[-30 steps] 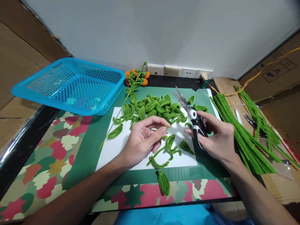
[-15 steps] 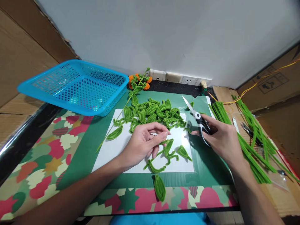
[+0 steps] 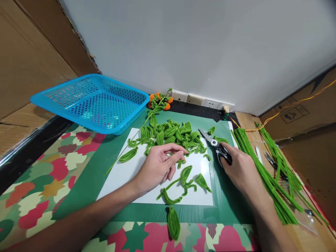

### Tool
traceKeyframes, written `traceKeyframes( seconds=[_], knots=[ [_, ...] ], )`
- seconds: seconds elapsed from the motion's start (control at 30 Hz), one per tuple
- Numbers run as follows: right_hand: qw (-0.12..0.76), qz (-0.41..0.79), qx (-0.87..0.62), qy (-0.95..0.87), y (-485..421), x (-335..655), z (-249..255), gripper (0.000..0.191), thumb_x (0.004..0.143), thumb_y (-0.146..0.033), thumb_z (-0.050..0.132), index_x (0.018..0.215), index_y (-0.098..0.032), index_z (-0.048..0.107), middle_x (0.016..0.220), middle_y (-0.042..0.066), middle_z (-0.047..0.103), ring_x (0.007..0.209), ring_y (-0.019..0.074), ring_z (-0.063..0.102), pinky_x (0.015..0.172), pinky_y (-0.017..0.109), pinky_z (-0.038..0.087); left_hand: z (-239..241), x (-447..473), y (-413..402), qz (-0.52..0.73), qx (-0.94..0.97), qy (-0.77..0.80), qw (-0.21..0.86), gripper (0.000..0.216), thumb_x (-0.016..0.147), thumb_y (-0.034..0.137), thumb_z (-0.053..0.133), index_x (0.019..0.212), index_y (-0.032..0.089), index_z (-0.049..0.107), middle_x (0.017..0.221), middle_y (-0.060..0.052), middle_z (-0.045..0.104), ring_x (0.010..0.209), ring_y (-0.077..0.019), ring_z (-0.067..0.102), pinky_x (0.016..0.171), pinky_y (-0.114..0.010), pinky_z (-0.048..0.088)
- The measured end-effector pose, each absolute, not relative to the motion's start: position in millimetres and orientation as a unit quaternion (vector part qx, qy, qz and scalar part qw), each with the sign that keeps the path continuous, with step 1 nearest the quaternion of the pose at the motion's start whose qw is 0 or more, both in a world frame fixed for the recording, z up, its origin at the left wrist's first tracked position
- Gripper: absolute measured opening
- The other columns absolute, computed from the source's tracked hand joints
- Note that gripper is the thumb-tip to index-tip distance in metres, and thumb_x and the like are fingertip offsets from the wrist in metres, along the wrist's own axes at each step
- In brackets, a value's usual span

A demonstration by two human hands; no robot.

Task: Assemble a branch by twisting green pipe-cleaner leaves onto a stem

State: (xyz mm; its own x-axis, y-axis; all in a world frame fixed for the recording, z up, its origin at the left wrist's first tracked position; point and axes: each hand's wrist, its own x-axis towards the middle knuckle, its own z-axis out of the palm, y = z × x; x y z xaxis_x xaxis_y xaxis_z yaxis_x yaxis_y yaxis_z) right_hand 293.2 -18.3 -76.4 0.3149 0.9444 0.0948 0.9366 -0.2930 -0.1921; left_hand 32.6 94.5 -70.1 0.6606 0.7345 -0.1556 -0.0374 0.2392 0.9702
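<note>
My left hand (image 3: pixel 157 164) rests on a white sheet (image 3: pixel 123 175) with fingers loosely curled; its fingertips touch a small green pipe-cleaner piece (image 3: pixel 181 162). Whether it pinches the piece I cannot tell. My right hand (image 3: pixel 237 168) lies on the green mat (image 3: pixel 225 199), fingers wrapped on the black handles of scissors (image 3: pixel 216 147) whose blades lie flat on the mat, pointing away. A pile of green pipe-cleaner leaves (image 3: pixel 170 133) sits just beyond both hands. A leafy stem piece (image 3: pixel 181 182) lies in front of the left hand.
A blue perforated basket (image 3: pixel 91 101) stands at the back left. A bundle of straight green pipe cleaners (image 3: pixel 262 168) lies to the right, with another tool (image 3: pixel 273 161) beyond it. An orange-flowered stem (image 3: pixel 157 101) lies near wall sockets (image 3: pixel 199 99). One loose leaf (image 3: pixel 173 217) lies near me.
My right hand lowered the scissors from tilted up in the air down onto the mat. My left hand stayed over the sheet, and the view shifted.
</note>
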Motion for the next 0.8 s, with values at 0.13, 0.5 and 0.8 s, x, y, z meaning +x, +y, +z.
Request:
traceKeyframes(
  seconds=[0.13, 0.5, 0.8],
  knots=[
    [0.075, -0.01, -0.806, -0.587, -21.2, 290.1, -72.7, 0.046, 0.097, -0.022, 0.061, 0.143, -0.022, 0.065, 0.124, 0.013, 0.078, 0.09, 0.0307, 0.078, 0.073, 0.037, 0.057, -70.6, 33.5, 94.8, 0.248, 0.548, 0.3, 0.741, 0.029, 0.097, 0.039, 0.07, 0.107, 0.013, 0.074, 0.097, -0.008, 0.075, 0.045, -0.0073, 0.058, 0.035, -0.019, 0.043],
    [0.128, 0.024, -0.79, -0.599, -28.9, 295.3, -72.9, 0.032, 0.098, -0.028, 0.065, 0.128, -0.021, 0.074, 0.12, 0.009, 0.077, 0.089, 0.0262, 0.077, 0.074, 0.035, 0.055, -69.7, 27.8, 90.7, 0.22, 0.637, 0.254, 0.694, 0.035, 0.109, 0.029, 0.046, 0.14, 0.024, 0.062, 0.109, -0.006, 0.072, 0.091, -0.0173, 0.055, 0.08, -0.03, 0.042],
    [0.304, 0.041, -0.705, -0.639, -28.2, 269.1, -62.9, 0.02, 0.103, -0.03, 0.063, 0.116, -0.023, 0.076, 0.11, 0.009, 0.073, 0.1, 0.0262, 0.069, 0.087, 0.038, 0.055, -77.1, 29.5, 84.1, 0.218, 0.625, 0.254, 0.706, 0.042, 0.105, 0.026, 0.055, 0.147, 0.033, 0.052, 0.12, -0.005, 0.059, 0.089, -0.0162, 0.056, 0.07, -0.027, 0.043]
  ],
)
